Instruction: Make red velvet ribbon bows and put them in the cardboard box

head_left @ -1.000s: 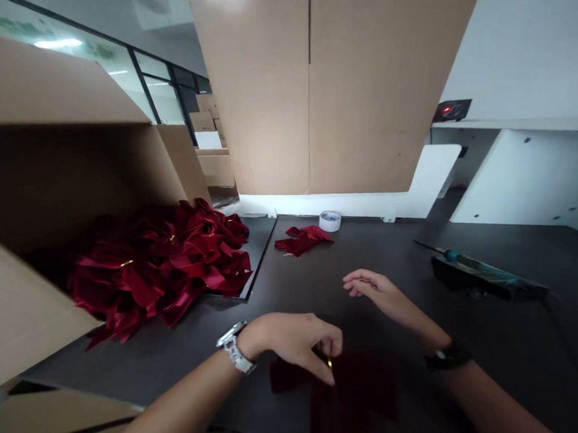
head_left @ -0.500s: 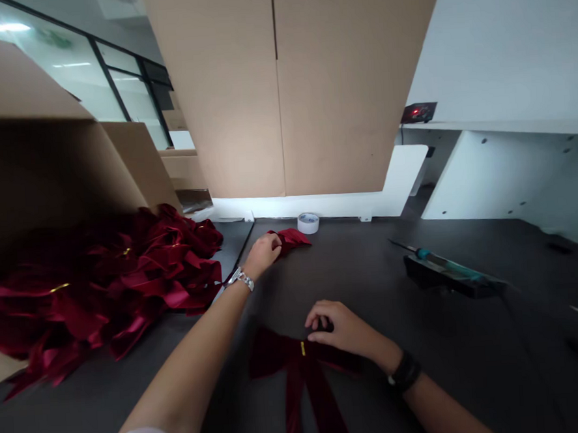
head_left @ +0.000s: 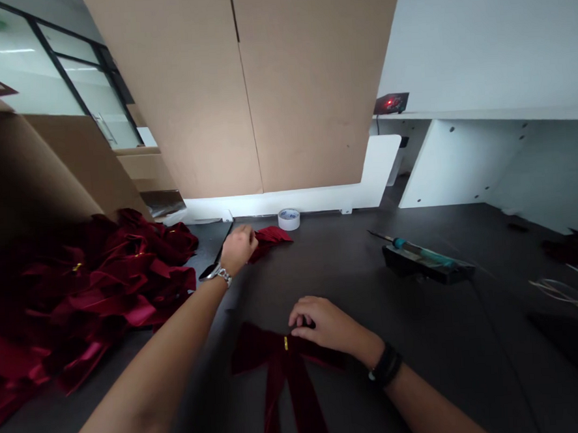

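Bow lies flat on counter, tails toward the person. Right hand rests on its gold-tied knot, fingers curled onto it. Left hand reaches far, grip closed on ribbon scrap beside tape roll. Bow pile left; tool right.

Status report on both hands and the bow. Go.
Left hand closed on the small red ribbon piece by the tape roll. Right hand pinning the flat bow at its knot. Nothing between them.
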`<state>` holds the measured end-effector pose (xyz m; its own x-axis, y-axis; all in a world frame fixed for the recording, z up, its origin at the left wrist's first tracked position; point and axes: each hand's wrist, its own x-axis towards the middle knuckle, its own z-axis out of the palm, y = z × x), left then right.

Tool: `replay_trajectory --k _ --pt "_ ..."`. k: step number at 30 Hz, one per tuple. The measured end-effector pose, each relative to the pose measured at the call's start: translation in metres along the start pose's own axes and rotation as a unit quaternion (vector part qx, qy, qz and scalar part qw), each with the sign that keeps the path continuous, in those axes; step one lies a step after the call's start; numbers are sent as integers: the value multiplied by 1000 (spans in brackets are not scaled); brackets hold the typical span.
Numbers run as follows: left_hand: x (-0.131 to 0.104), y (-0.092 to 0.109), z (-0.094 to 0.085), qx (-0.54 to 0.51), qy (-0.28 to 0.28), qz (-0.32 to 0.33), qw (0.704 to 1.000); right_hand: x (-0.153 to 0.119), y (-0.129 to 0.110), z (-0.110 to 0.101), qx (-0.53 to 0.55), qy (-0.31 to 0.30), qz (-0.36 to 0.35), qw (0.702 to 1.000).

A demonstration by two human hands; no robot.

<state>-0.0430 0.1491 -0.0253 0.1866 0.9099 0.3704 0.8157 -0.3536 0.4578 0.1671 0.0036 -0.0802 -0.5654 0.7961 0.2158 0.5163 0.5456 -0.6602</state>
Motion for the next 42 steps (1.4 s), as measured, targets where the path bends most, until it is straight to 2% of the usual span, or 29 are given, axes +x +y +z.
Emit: replay_trajectory --k 3,5,9,10,12,14,17,21,25,27,29,33,36,39,42 --pt "-2 7 -14 -68 18 -27 997 0 -1 -3 9 31 10 999" --pt "-11 16 -18 -128 4 -46 991 0 -4 -5 44 73 32 996" --pt "-60 44 -12 -251 -77 -50 964 3 -9 -3 195 141 91 966" --pt "-76 51 -8 -292 -105 -49 949 4 -9 -2 246 139 101 954" --pt "-104 62 -2 -419 -173 -56 890 5 -10 0 342 131 118 923" --pt "-123 67 3 -482 -217 -60 847 5 -10 2 407 143 134 892" --pt "-136 64 8 -487 -234 -65 839 4 -10 3 422 185 157 873" --pt "-138 56 15 -502 -219 -68 834 2 -10 4 366 184 159 898" --pt "-141 53 21 -482 -190 -66 853 1 -12 7 361 188 141 903" --pt "-141 53 20 -485 -187 -82 850 -1 -15 6 366 183 122 904" --pt "-141 52 18 -494 -190 -103 842 -4 -18 4 343 161 90 921" --pt "-139 52 13 -509 -192 -142 827 -8 -23 -5 224 113 34 967" --pt "-138 52 10 -515 -206 -151 818 -9 -24 -9 118 100 -3 988" --pt "-137 52 8 -514 -219 -147 816 -9 -23 -8 61 119 -27 991" --pt "-137 53 6 -507 -236 -125 819 -9 -22 -4 61 159 -30 985"
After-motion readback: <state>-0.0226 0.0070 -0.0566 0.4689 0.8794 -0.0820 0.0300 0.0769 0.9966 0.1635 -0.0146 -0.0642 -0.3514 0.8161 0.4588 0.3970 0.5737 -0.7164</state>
